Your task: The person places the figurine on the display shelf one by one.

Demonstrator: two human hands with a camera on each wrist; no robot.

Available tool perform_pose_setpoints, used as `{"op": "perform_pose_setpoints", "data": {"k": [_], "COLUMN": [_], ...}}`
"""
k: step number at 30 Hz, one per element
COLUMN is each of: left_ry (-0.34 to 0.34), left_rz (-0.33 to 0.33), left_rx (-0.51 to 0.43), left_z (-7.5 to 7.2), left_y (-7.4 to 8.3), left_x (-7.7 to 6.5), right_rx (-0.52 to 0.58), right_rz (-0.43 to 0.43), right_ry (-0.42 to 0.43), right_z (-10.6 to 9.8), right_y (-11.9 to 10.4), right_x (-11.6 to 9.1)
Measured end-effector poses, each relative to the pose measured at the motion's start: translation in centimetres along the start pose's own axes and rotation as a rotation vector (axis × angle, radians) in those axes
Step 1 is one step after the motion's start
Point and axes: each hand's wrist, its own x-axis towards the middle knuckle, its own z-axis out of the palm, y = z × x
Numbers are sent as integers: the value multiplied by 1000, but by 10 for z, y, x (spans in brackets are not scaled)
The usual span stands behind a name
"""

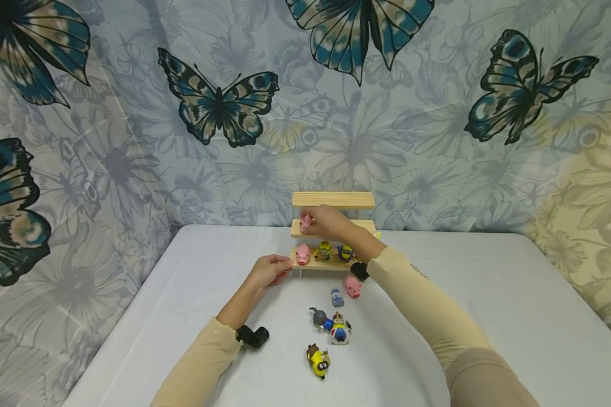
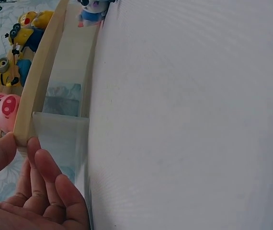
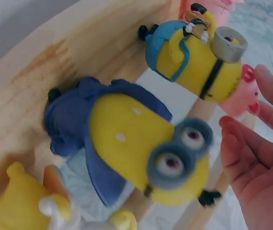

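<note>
A three-tier wooden display shelf point(image 1: 333, 199) stands at the table's back. My right hand point(image 1: 328, 222) holds a small pink pig figure point(image 1: 305, 224) at the left end of the middle tier. In the right wrist view that pig point(image 3: 242, 101) shows partly behind a one-eyed minion. With thumb and fingertips, my left hand point(image 1: 269, 272) pinches the left end of the bottom tier point(image 2: 41, 72). On that tier sit another pig figure point(image 1: 302, 254), a one-eyed minion point(image 1: 323, 250) and a minion in blue point(image 1: 344, 252). A yellow figure point(image 2: 41, 19) beyond them is partly cut off.
In front of the shelf, a pink pig point(image 1: 353, 286) and a small blue-grey figure point(image 1: 337, 297) lie on the white table point(image 1: 209, 249). Nearer are a grey-headed figure point(image 1: 321, 319), a crowned minion point(image 1: 340, 329) and a yellow minion lying down point(image 1: 318, 360). Butterfly-printed cloth hangs behind.
</note>
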Motion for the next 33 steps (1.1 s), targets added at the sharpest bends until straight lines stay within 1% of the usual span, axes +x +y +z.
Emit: {"op": "perform_pose_setpoints", "data": {"k": [3,7,10,14,20,24,27,30,33], "left_ry": [-2,-4,-6,-1,6,9,11,12,10], "left_rz": [-1,-5,-7,-10,-12,-11,-15,-20,-19], "left_rx": [-1,-6,-7,-5,10,9,9,9,15], "left_z": [0,0,0,-2,-1,-1,0,0,0], "left_y": [0,0,-1,-1,0,-1,-1,-2,-2], "left_x": [-1,-1,0,1,1,3,3,4,4], "right_rx": [35,75,81,90,57,47,51,64,76], "right_rz": [14,30,7,-51,-133,-193,-231,-230,-191], "right_ry": [-1,47,95,139,181,213,232,236,225], "right_z": [-9,-25,-35,-40,-41,-36,-32,-28,-23], "right_y": [0,-1,-2,-6,-14,-17,-15,-11,-6], "right_x": [-6,-17,-27,-38,-61,-80,-94,-108,-120]}}
